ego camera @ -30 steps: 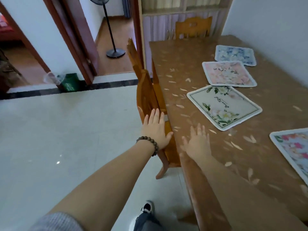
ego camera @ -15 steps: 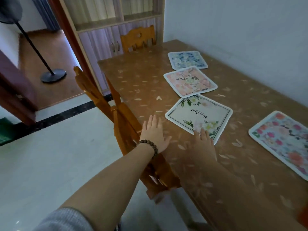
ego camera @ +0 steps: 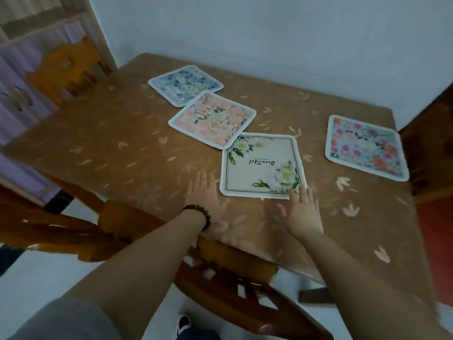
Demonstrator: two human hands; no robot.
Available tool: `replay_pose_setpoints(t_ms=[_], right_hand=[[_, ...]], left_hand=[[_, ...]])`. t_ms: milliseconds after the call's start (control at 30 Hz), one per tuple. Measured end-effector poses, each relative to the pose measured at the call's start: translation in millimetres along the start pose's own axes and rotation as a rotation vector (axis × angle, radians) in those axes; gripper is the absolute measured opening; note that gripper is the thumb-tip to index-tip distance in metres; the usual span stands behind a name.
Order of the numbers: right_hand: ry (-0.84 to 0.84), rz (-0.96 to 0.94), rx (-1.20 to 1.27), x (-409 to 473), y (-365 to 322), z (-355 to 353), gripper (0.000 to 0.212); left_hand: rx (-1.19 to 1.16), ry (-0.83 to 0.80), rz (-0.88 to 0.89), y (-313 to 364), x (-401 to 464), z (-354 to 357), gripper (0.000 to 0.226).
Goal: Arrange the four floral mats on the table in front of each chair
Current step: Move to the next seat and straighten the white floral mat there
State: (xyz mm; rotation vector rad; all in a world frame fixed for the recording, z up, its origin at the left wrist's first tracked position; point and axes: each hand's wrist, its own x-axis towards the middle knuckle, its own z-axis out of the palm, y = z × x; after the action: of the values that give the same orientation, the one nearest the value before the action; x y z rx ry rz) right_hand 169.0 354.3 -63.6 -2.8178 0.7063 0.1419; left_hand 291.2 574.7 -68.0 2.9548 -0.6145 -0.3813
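Four floral mats lie on the brown table (ego camera: 103,143). A blue mat (ego camera: 185,84) is farthest, a pink mat (ego camera: 212,119) overlaps its near corner, and a white mat with green leaves and script (ego camera: 262,165) lies nearest me. A multicoloured mat (ego camera: 365,147) rests at the right edge. My left hand (ego camera: 204,195), with a bead bracelet, is flat and open on the table just left of the white mat. My right hand (ego camera: 302,212) is open, its fingertips touching the white mat's near right corner.
A wooden chair (ego camera: 235,280) stands directly under my arms at the near table edge. Another chair (ego camera: 66,69) is at the far left end, by a cabinet (ego camera: 22,77). A dark wooden chair back (ego camera: 431,153) is at the right end. A white wall runs behind.
My view has swung right to face the table. My left hand left the chair back and moved onto the table. My right hand slid forward to the white mat's corner.
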Motion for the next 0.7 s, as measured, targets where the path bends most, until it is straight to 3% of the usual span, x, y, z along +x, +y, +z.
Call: replay_pose_setpoints(t_ms=[333, 700], right_hand=[[-0.004, 0.274, 0.066, -21, 3, 14, 0.061], [-0.063, 0.267, 0.131, 25, 37, 21, 0.064]], left_hand=[[0.028, -0.074, 0.192, -13, 29, 15, 0.091], [0.036, -0.141, 0.199, 13, 60, 36, 0.097]])
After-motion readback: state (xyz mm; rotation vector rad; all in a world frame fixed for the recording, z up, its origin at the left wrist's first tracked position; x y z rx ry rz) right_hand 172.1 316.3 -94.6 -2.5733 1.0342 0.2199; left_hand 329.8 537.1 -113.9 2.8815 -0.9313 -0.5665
